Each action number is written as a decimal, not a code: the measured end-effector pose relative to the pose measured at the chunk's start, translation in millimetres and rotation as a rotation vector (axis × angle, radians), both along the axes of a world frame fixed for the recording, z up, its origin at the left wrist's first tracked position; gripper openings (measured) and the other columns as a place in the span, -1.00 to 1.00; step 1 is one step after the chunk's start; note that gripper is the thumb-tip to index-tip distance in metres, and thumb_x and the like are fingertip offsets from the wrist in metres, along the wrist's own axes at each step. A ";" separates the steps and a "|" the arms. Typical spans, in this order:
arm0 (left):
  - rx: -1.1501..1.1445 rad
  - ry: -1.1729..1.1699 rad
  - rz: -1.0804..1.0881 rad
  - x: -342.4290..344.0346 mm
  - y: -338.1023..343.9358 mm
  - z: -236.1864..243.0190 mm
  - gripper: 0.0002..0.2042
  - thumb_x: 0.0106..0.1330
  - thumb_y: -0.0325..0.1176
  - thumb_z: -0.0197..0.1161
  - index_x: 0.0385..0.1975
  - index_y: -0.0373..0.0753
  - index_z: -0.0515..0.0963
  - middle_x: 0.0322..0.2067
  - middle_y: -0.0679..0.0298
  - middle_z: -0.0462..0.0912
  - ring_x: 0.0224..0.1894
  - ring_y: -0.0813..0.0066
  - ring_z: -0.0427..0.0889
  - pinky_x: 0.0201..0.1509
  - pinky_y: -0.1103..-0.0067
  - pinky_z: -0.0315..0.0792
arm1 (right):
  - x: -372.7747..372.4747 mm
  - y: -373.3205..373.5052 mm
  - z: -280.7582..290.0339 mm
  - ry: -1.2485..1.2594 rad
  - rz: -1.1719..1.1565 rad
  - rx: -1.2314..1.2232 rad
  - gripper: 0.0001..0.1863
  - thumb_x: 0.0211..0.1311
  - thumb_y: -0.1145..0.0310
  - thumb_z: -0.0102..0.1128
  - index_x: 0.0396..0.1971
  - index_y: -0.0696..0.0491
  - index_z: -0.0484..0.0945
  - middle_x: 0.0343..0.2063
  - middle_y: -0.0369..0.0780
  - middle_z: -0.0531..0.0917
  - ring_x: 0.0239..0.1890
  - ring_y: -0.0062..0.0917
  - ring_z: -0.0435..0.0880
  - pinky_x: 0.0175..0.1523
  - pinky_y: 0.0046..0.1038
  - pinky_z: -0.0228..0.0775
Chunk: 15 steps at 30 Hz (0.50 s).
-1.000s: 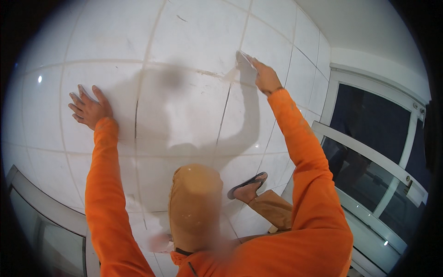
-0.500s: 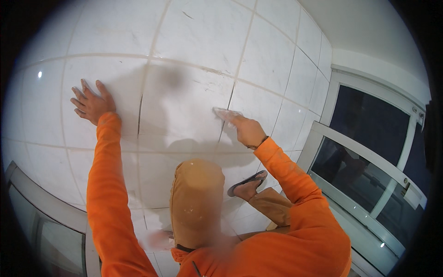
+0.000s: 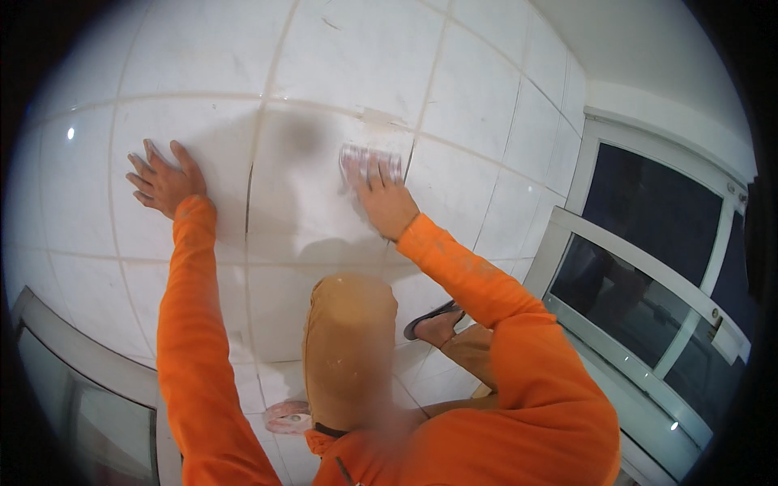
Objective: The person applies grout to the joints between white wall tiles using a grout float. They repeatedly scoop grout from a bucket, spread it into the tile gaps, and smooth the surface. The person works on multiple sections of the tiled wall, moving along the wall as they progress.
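Glossy white ceramic floor tiles [image 3: 203, 57] with thin matt grout lines catch a light glare at far left. The pad [image 3: 370, 162] looks pale and rough-textured. Orange sleeves [image 3: 190, 324] are matt cloth. Dark glass panes [image 3: 640, 202] sit in smooth white frames at right.
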State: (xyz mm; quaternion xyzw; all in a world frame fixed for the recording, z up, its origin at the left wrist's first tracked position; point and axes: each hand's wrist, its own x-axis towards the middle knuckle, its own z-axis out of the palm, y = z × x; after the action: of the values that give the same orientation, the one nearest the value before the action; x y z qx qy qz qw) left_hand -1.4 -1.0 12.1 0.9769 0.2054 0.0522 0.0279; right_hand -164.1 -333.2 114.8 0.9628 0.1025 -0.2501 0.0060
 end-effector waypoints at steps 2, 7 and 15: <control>-0.013 0.003 0.009 2.4 1.4 0.6 -0.37 0.51 0.24 -0.21 0.50 0.14 0.18 0.55 0.21 0.02 0.58 0.03 -0.08 0.61 0.10 -0.17 | -3.4 -1.0 34.1 0.207 -0.023 0.133 -0.26 0.32 0.22 0.20 0.48 -0.03 0.20 0.30 0.12 0.42 0.36 0.04 0.40 0.37 0.17 0.26; -0.073 -0.042 -0.017 2.2 -6.0 3.4 -0.37 0.51 0.23 -0.20 0.50 0.12 0.18 0.55 0.21 0.02 0.59 0.03 -0.10 0.61 0.09 -0.20 | 71.2 -32.0 44.3 -0.139 0.282 0.194 -0.40 0.32 0.23 0.17 0.38 -0.30 0.38 0.28 -0.19 0.51 0.40 -0.21 0.38 0.51 0.02 0.05; -0.094 -0.048 -0.010 2.0 -1.3 2.7 -0.36 0.49 0.24 -0.17 0.50 0.12 0.19 0.55 0.21 0.03 0.60 0.04 -0.13 0.62 0.10 -0.23 | 132.1 -80.5 16.0 -0.030 0.563 0.195 -0.39 0.30 0.33 0.18 0.34 -0.47 0.42 0.37 -0.34 0.44 0.47 -0.31 0.27 0.57 -0.10 -0.03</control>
State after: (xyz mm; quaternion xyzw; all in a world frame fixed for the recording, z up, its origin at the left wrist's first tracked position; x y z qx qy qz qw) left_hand 0.6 -2.3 14.8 0.9740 0.2018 0.0658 0.0790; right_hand -32.0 -413.7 130.8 0.8961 0.3889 -0.2132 -0.0158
